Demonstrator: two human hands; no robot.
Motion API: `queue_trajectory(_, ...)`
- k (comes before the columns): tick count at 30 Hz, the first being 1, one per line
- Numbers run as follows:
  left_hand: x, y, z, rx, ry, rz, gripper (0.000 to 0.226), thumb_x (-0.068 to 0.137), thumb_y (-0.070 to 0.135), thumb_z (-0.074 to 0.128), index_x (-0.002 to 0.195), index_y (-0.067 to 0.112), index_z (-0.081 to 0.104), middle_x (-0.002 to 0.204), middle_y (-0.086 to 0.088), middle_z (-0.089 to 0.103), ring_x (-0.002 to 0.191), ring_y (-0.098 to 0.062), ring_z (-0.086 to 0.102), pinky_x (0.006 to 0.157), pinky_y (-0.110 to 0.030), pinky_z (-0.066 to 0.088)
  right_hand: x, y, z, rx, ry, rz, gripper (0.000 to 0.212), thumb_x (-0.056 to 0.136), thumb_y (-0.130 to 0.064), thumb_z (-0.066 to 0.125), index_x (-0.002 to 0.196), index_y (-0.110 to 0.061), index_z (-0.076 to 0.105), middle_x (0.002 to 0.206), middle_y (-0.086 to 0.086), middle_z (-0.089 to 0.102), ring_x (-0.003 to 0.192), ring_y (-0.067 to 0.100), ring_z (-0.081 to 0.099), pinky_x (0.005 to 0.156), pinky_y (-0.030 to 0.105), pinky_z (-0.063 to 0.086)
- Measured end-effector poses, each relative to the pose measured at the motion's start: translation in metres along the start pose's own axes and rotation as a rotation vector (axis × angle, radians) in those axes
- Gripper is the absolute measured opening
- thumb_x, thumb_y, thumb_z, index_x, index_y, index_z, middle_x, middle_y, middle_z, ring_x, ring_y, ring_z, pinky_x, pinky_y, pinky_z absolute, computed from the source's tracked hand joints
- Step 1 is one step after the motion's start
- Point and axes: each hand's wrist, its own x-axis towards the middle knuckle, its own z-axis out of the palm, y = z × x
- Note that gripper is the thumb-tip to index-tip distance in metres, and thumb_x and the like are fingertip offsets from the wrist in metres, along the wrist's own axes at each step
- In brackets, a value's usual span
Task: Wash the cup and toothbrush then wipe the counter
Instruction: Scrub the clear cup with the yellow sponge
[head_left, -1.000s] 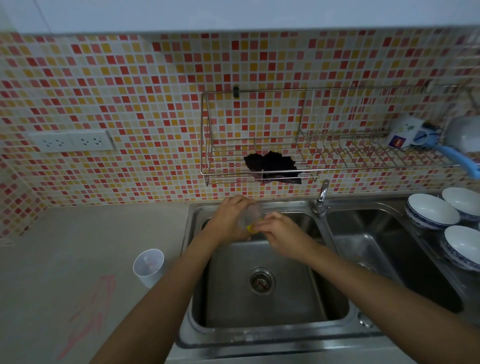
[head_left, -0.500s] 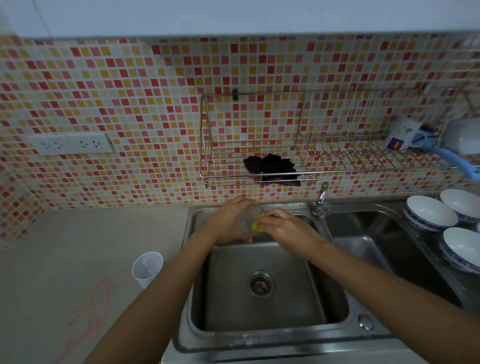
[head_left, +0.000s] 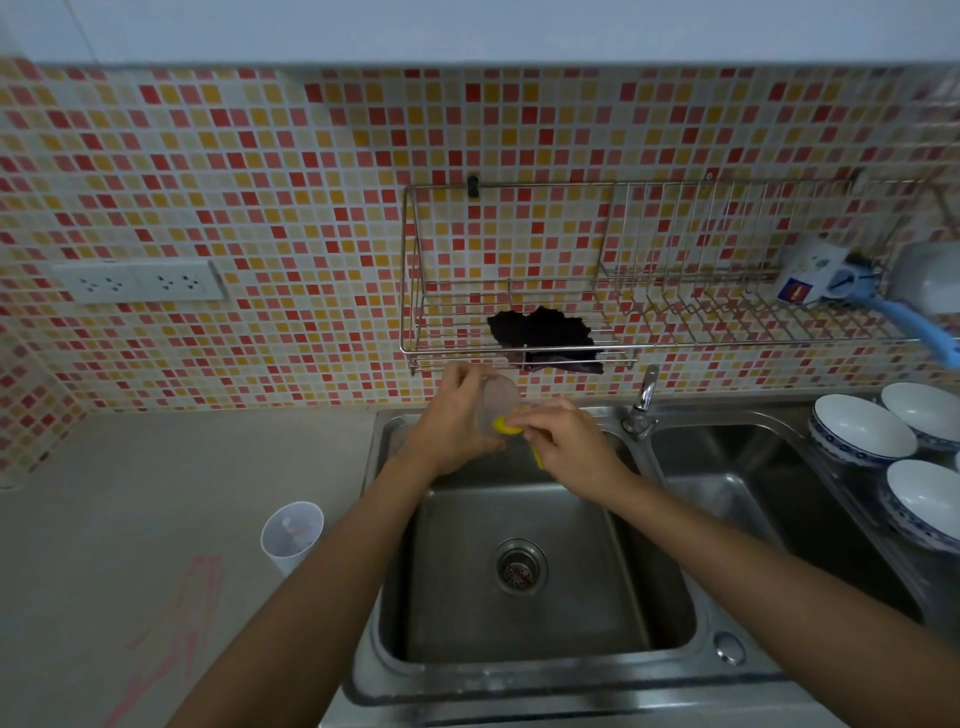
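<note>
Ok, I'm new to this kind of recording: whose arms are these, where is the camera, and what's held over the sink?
No machine here: a person works with bare hands, and the single camera sits on their head, looking down, so the arms enter from below. The left hand grips a translucent cup above the left basin of a steel double sink. The right hand pinches a small yellow item against the cup; toothbrush or scrubber, I cannot tell. On the counter left of the sink stands a white cup near red scribbles. A dark cloth lies in the wire rack, and white bowls sit at right.
</note>
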Motion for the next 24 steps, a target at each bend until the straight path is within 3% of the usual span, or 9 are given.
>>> queue_trajectory(4,-0.001,-0.009,0.003,0.104,-0.038,0.051,0.087,0.059,0.04,0.086,0.133,0.023,0.045,0.133,-0.001,0.046,0.122,-0.02,0.043,0.104,-0.045,0.042,0.005,-0.009,-0.003,0.143,-0.219,0.089,0.03,0.093,-0.004,0.055,0.118,-0.016,0.068,0.104,0.0,0.071,0.087,0.016,0.063,0.081,0.023,0.048)
queue_trajectory(5,-0.001,-0.01,0.004,0.134,-0.055,0.06,0.087,0.058,0.043,0.085,0.133,0.025,0.045,0.133,0.001,0.048,0.123,-0.019,0.043,0.105,-0.046,0.04,0.006,-0.008,-0.007,0.032,-0.247,-0.001,0.031,0.091,-0.002,0.057,0.117,-0.016,0.068,0.106,-0.004,0.07,0.09,0.01,0.059,0.084,0.019,0.046)
queue_trajectory(8,0.0,-0.008,0.004,0.121,-0.077,0.097,0.085,0.059,0.039,0.086,0.133,0.023,0.048,0.132,0.002,0.051,0.122,-0.017,0.044,0.106,-0.036,0.035,0.015,0.006,-0.012,-0.542,-0.179,-0.366,0.04,0.072,-0.006,0.076,0.108,-0.021,0.072,0.112,-0.008,0.07,0.108,0.018,0.056,0.087,0.035,0.046)
queue_trajectory(10,0.002,-0.004,0.003,0.086,-0.062,0.128,0.083,0.059,0.034,0.088,0.131,0.018,0.05,0.13,0.0,0.053,0.12,-0.016,0.045,0.105,-0.032,0.034,0.013,0.013,-0.011,-0.672,-0.103,-0.414,0.042,0.064,-0.008,0.081,0.104,-0.019,0.072,0.11,-0.006,0.07,0.109,0.022,0.058,0.082,0.037,0.048)
queue_trajectory(13,0.002,-0.006,-0.001,0.065,-0.092,0.116,0.084,0.06,0.032,0.088,0.133,0.019,0.049,0.131,0.0,0.052,0.121,-0.015,0.043,0.105,-0.028,0.03,0.001,0.007,0.001,-0.297,-0.076,-0.206,0.038,0.077,0.002,0.069,0.11,-0.016,0.071,0.11,0.0,0.07,0.106,0.022,0.057,0.09,0.036,0.048)
queue_trajectory(16,0.002,-0.01,0.001,0.111,-0.162,0.091,0.084,0.061,0.032,0.086,0.134,0.02,0.047,0.134,0.001,0.05,0.123,-0.016,0.041,0.101,-0.023,0.024,-0.003,0.001,0.009,0.159,-0.248,0.135,0.028,0.091,-0.006,0.06,0.116,-0.015,0.069,0.104,0.002,0.068,0.097,0.017,0.06,0.09,0.032,0.048)
queue_trajectory(18,0.001,-0.01,0.004,0.089,-0.189,0.074,0.085,0.061,0.032,0.087,0.135,0.022,0.047,0.135,0.002,0.049,0.124,-0.016,0.041,0.102,-0.023,0.024,0.001,0.003,0.002,0.023,-0.289,-0.004,0.03,0.089,-0.003,0.061,0.115,-0.015,0.069,0.106,0.001,0.07,0.099,0.017,0.058,0.09,0.029,0.045)
queue_trajectory(21,0.0,-0.007,0.005,0.033,-0.212,0.061,0.086,0.06,0.03,0.088,0.135,0.022,0.047,0.136,0.002,0.049,0.125,-0.016,0.042,0.106,-0.028,0.031,0.01,0.014,-0.011,-0.47,-0.203,-0.333,0.047,0.073,0.004,0.069,0.114,-0.019,0.069,0.116,-0.005,0.069,0.113,0.02,0.053,0.093,0.037,0.045)
queue_trajectory(24,-0.003,-0.01,0.001,0.006,-0.238,0.043,0.088,0.059,0.03,0.089,0.136,0.023,0.046,0.135,0.002,0.049,0.122,-0.015,0.043,0.106,-0.03,0.035,0.006,0.017,-0.006,-0.433,-0.19,-0.349,0.045,0.071,0.006,0.069,0.11,-0.017,0.072,0.112,-0.005,0.071,0.109,0.022,0.054,0.089,0.039,0.048)
